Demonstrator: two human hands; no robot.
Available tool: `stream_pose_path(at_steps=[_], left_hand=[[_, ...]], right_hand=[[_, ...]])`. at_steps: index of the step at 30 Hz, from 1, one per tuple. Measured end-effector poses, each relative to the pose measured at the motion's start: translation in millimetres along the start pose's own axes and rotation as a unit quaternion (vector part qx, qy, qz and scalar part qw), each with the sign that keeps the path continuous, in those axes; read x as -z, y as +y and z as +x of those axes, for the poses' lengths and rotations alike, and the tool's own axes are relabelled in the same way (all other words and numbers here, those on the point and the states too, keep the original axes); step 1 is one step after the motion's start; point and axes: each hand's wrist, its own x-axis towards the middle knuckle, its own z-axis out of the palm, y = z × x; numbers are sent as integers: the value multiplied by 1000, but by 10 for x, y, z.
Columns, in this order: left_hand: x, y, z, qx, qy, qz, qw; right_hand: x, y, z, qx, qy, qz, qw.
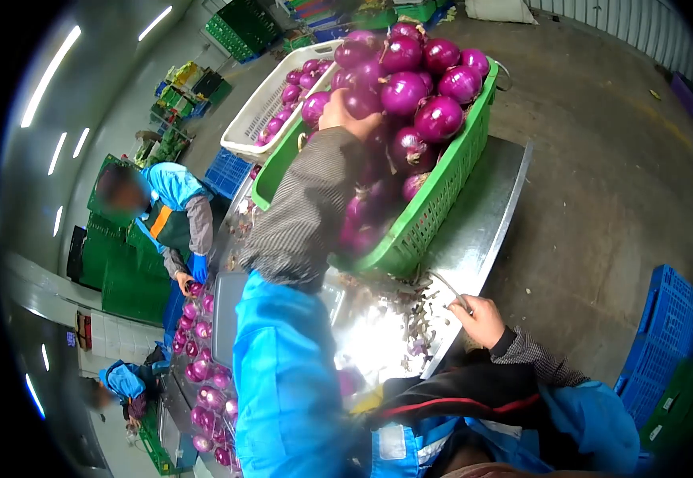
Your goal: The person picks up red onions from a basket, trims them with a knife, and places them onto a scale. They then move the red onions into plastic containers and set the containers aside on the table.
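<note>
My left hand (349, 117) reaches into a green crate (454, 179) heaped with red onions (439, 119). Its fingers curl against one red onion (362, 101) on the left side of the heap. At the metal table's near right edge, my right hand (482, 320) is closed round a thin, curved metal tool (447, 287). I cannot tell what kind of tool it is. The tool's far end reaches over dry onion trimmings (418, 319) scattered on the tabletop. My left sleeve hides part of the crate's near left side.
Behind the green crate stands a white crate (239, 119) with more onions. A grey tray (229, 307) lies left of my sleeve. Packed onions (203, 374) line the left side, where a co-worker (175, 207) handles onions. Blue crates (661, 342) stand at the right.
</note>
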Motion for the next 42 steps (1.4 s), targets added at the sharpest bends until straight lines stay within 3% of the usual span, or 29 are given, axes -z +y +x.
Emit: stream_pose_path(at_steps=[3,4,6,8,9,14,16,17,20,21,22,27,33,36,38,39,40,42], left_hand=[[440,-28,-468,83,-42,-277,956],[445,-225,-620,112,-84,-441,887],[833,9,-1188,156,-139,-615,760],[1027,91,-1686,166,-159,-674,702],[1131,84,-1916,174,-191,-678,688],[1330,291,-2820,245,-147,-645,709],[1350,206,-3056,233,-210,-658,685],[1361,321,-3167,256,-173,-638,705],[1358,214,-3479,269,-182,-680,657],[1361,270,-3557,296,-136,-669,668],[1393,149,-3608,262,-179,-646,695],[1347,94,-3799,236,-158,-606,743],[1322,71,-3808,220,-152,-592,760],[1482,143,-3741,176,-166,-592,769],[1449,174,-3666,189,-124,-569,791],[1440,124,-3652,170,-134,-471,855],[1376,115,-3663,153,-129,-418,886],[1264,269,-3674,155,-72,-390,905]], right_hand=[[40,-140,81,40,24,13,999],[44,-185,111,50,29,21,998],[113,-411,195,42,20,31,998],[117,-576,321,79,32,2,996],[126,-713,372,114,35,7,993],[28,-1292,517,343,56,-131,929],[-67,-1386,475,381,44,-170,908],[-115,-1419,446,408,45,-176,895],[-258,-1414,375,424,22,-192,885],[-274,-1416,352,422,16,-207,883],[-290,-1406,329,421,11,-208,883],[-339,-1288,317,426,-9,-209,880],[-345,-955,331,408,28,-218,886],[-225,-609,378,311,58,-267,910],[-256,-675,294,342,78,-237,906],[-289,-750,247,345,76,-219,909],[-305,-872,222,350,75,-203,911],[-337,-1022,154,361,71,-218,904]])
